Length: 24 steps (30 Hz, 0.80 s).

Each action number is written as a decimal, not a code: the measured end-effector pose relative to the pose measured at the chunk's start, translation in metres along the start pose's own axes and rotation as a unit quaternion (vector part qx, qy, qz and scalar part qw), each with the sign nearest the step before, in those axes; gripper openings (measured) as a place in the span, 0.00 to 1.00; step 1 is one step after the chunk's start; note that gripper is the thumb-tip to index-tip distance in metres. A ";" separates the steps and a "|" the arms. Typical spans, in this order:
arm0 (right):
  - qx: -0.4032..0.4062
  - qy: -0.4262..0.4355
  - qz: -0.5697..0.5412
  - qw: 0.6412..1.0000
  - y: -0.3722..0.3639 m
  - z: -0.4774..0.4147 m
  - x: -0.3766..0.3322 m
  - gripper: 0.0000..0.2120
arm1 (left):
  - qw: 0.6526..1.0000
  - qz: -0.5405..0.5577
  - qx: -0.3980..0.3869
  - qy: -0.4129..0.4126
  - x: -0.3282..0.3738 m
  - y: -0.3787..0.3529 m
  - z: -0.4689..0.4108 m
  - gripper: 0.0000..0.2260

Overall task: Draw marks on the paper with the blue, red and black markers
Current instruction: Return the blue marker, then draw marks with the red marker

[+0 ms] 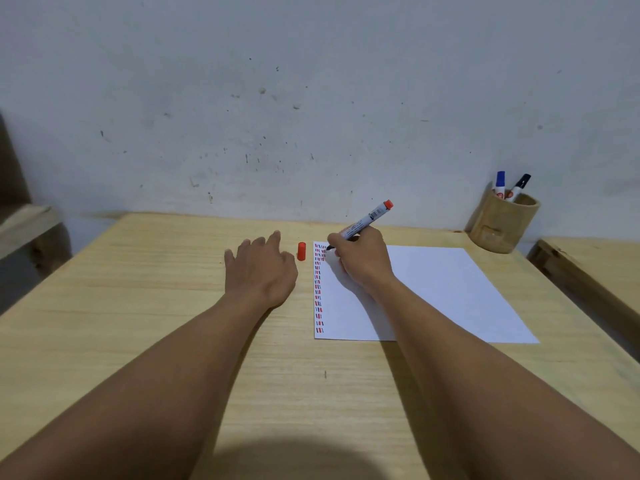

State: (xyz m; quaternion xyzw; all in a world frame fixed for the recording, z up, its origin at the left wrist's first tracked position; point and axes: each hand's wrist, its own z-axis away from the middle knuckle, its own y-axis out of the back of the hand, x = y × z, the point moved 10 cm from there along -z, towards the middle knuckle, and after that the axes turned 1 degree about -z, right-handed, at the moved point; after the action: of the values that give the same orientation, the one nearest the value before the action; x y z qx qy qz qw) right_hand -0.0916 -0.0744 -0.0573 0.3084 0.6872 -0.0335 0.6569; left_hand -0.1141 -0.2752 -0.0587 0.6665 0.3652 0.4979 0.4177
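while the right hand [360, 261] pinches the red marker [363, 223], tip at the paper's [433, 292] top-left corner, the spread left hand [259, 271] beside it on the worktop [138, 306] could knock the upright red cap [301, 251] rolling away.

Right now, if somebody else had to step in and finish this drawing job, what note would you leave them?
Right hand: holds the red marker, tip at the paper's top left corner.
Left hand: open and empty, on the table beside the red cap.
Blue marker and black marker: in the wooden cup, far right.
Done: a column of marks down the left edge.
Left: the rest of the sheet; recap red.
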 end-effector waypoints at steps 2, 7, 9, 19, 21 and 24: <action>0.003 -0.006 -0.057 0.998 0.003 -0.002 -0.002 0.08 | 0.997 0.048 0.045 -0.034 0.013 0.012 -0.001 0.26; 0.001 -0.031 -0.144 0.989 0.016 0.001 -0.012 0.08 | 0.995 0.057 0.032 -0.073 0.034 0.015 -0.010 0.18; -0.005 -0.053 -0.185 0.981 0.020 0.005 -0.016 0.08 | 0.993 0.099 0.037 -0.053 0.031 0.018 -0.013 0.11; 0.010 -0.078 -0.316 0.946 0.059 0.020 -0.037 0.05 | 0.881 0.462 0.075 0.060 0.054 0.056 -0.004 0.05; 0.016 -0.073 -0.340 0.938 0.068 0.024 -0.045 0.06 | 0.862 0.499 0.054 0.067 0.064 0.054 -0.002 0.04; 0.025 -0.063 -0.353 0.933 0.083 0.030 -0.055 0.07 | 0.840 0.538 0.026 0.065 0.081 0.054 0.004 0.04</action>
State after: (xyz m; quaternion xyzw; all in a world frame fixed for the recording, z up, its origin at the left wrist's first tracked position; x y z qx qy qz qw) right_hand -0.0291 -0.0417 0.0192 0.0599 0.7082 -0.2993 0.6366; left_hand -0.0870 -0.2240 0.0195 0.7345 -0.0119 0.6773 0.0417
